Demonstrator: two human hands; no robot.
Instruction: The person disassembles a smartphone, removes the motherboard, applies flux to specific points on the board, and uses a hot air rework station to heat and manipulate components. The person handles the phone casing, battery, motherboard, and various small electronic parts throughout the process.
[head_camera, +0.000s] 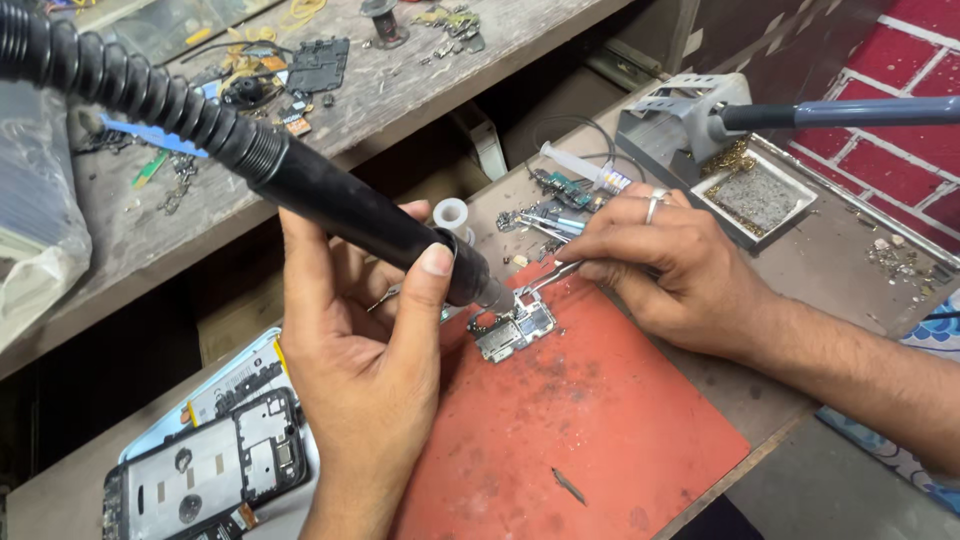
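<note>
My left hand (365, 340) grips a black hot-air wand (340, 205) with a ribbed hose, its metal nozzle pointing down at a small phone circuit board (515, 330). The board lies on a worn red mat (600, 420). My right hand (665, 260), a ring on one finger, holds thin metal tweezers (550, 276) whose tips touch the board's upper edge, right beside the nozzle.
An opened phone frame (215, 470) lies at the lower left. Behind the mat are loose small parts, a syringe (580, 165), a white tape roll (452, 213) and a soldering iron stand (690, 115) with a sponge tray (760, 195). An upper shelf (400, 90) carries more scattered phone parts.
</note>
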